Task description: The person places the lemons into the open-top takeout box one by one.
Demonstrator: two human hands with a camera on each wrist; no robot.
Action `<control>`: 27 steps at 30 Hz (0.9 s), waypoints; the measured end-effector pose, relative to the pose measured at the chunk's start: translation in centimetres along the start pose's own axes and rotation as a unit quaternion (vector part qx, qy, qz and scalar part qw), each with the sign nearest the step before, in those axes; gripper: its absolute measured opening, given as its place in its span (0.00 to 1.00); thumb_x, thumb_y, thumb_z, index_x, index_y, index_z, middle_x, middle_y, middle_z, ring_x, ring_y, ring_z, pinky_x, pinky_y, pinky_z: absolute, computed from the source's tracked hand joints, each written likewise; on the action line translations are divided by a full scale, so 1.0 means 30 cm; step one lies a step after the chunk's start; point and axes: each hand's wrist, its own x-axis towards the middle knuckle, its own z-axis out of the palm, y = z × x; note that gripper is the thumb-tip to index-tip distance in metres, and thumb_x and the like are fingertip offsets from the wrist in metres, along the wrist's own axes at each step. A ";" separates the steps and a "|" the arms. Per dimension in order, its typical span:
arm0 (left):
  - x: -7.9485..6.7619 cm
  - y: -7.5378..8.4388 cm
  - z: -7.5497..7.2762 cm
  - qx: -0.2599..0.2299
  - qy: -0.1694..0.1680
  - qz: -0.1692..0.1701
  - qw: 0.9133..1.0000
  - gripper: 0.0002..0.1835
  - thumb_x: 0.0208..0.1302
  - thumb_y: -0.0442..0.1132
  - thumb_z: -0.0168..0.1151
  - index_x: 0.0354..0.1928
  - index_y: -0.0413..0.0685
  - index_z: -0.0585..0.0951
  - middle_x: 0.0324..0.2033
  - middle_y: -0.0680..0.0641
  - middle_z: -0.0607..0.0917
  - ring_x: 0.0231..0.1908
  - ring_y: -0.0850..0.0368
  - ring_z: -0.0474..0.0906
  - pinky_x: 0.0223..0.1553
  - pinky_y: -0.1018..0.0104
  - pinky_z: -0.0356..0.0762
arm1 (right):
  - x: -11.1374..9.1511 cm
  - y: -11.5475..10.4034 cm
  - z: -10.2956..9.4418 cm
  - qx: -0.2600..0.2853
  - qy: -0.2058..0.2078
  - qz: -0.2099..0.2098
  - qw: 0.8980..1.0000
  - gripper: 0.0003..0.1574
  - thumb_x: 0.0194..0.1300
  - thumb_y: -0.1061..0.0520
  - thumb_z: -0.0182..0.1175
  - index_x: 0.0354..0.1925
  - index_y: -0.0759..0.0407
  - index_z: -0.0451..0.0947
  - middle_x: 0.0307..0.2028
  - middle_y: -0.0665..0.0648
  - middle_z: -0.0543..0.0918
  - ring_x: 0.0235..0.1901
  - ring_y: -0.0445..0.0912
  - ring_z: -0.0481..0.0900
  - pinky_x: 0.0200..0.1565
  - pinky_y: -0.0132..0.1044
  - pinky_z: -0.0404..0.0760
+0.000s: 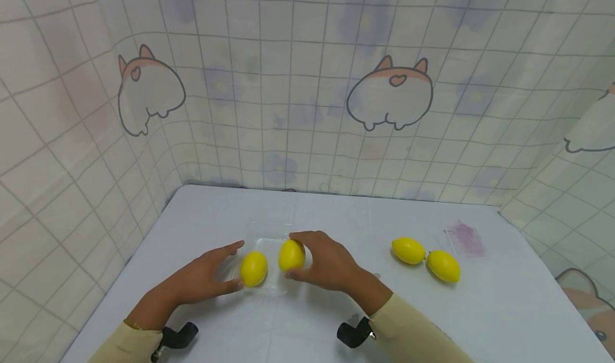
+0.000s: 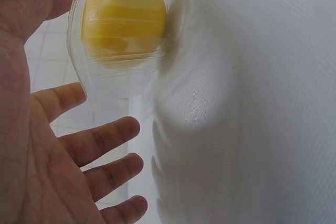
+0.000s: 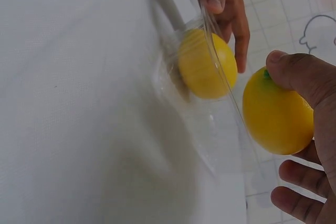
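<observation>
A clear plastic box [image 1: 275, 282] lies on the table with one yellow lemon [image 1: 253, 268] in its left part. My right hand [image 1: 329, 262] pinches another lemon [image 1: 291, 255] between thumb and fingers, over the box's right side; its green stem end shows by the thumb in the right wrist view. My left hand [image 1: 204, 276] is at the box's left side, fingers spread and fairly straight. In the left wrist view its thumb and index finger are at the rim of the box [image 2: 113, 72]; whether they press on it I cannot tell.
Two more lemons, a left one [image 1: 408, 250] and a right one [image 1: 443, 266], lie close together on the right of the white table [image 1: 307, 325]. Behind them is a pinkish patch [image 1: 467, 238]. A tile-patterned curtain [image 1: 298, 96] hangs around the table's back and sides.
</observation>
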 end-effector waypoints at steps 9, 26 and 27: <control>0.002 0.002 0.005 0.002 0.000 -0.008 1.000 0.53 0.57 0.71 0.69 0.80 0.59 0.61 0.74 0.43 0.67 0.72 0.38 0.62 0.68 0.33 0.61 | 0.012 -0.023 0.014 0.000 -0.005 -0.009 1.000 0.50 0.58 0.31 0.73 0.73 0.45 0.70 0.67 0.45 0.75 0.65 0.45 0.72 0.64 0.47 0.76; -0.001 -0.010 0.010 -0.005 0.006 0.002 1.000 0.52 0.58 0.70 0.69 0.80 0.59 0.61 0.74 0.43 0.67 0.72 0.40 0.62 0.69 0.34 0.61 | 0.045 -0.042 0.061 -0.010 -0.010 -0.029 0.999 0.51 0.57 0.30 0.72 0.72 0.47 0.72 0.66 0.46 0.76 0.64 0.45 0.73 0.64 0.46 0.75; -0.001 -0.011 0.009 -0.006 0.006 0.002 1.000 0.52 0.58 0.70 0.69 0.80 0.59 0.61 0.74 0.44 0.67 0.72 0.40 0.62 0.69 0.34 0.61 | 0.047 -0.043 0.065 -0.010 -0.011 -0.029 0.999 0.51 0.57 0.30 0.72 0.72 0.48 0.72 0.66 0.47 0.76 0.64 0.45 0.73 0.64 0.46 0.76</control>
